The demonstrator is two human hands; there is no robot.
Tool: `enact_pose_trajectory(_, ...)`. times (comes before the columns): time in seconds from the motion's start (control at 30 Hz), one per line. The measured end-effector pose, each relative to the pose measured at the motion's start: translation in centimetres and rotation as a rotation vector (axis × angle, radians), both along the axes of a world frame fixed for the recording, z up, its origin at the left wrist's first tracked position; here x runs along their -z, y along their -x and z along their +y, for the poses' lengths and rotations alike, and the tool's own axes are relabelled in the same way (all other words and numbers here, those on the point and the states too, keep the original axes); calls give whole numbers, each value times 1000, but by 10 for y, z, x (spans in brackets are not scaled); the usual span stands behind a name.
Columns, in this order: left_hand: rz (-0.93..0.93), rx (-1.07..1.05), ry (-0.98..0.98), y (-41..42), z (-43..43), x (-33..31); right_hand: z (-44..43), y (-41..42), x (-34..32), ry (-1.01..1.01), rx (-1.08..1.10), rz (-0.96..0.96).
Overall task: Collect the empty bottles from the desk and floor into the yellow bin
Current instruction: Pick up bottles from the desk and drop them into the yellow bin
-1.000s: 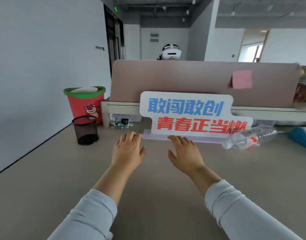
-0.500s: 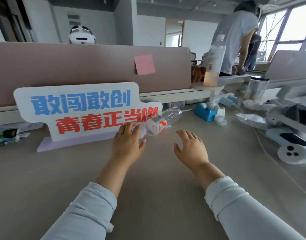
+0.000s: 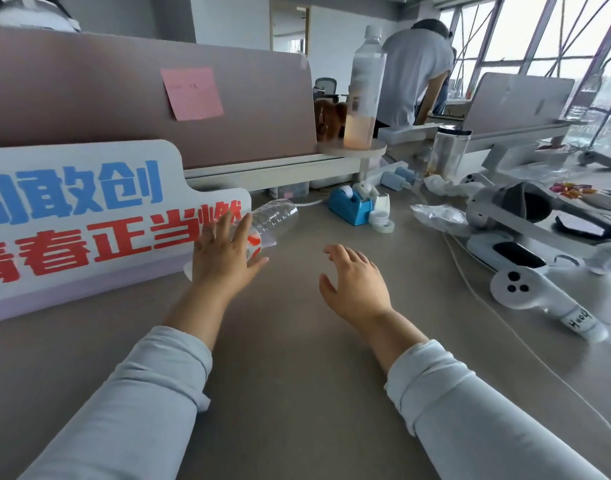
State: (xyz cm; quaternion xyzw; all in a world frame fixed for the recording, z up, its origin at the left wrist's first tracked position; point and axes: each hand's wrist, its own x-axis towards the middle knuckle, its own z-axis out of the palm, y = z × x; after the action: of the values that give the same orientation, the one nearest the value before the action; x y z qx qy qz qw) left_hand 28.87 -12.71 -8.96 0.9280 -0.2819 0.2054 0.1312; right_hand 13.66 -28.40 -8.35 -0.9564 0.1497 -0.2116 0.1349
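Your left hand [image 3: 224, 258] lies on top of the empty bottle [image 3: 278, 216]. Your fingers are straight and a little spread, laid over the part with the red and white label. Your thumb sticks out to the right, low down beside the bottle. It is hard to tell if the thumb is touching it.

The bottle is clear and lies on its side on the grey desk [image 3: 297, 358]. Its flat bottom end points up and to the right. The other end is hidden under your hand. The bottle is right in front of the big white sign [image 3: 89, 216] with blue and red letters.

Your right hand [image 3: 356, 285] is to the right of the bottle and does not touch it. Its fingers are spread and softly bent, and it holds nothing.

Behind the sign is a pink wall [image 3: 106, 91] with a pink sticky note [image 3: 191, 93] on it. A tall bottle [image 3: 364, 88] with a little orange drink stands upright on a small round shelf [image 3: 354, 150]. A blue tape holder [image 3: 349, 206] sits farther back on the desk. A white controller [image 3: 539, 299] lies on the right. A person in a grey shirt [image 3: 415, 64] stands far back by the windows.
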Motion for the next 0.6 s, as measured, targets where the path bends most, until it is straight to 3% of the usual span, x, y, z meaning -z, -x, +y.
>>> enact_pose_trajectory(0.13, 37, -23, -31, -2, 1, 3, -1, -1, 2, -10, -8, 7)
enact_pose_trajectory(0.37, -159, 38, 56, 37, 23, -6, 6, 7, 1, -2, -9, 16)
enact_pose_trajectory(0.6, -287, -77, 24, 103, 116, -21, 68, 19, -8, 79, -202, -39)
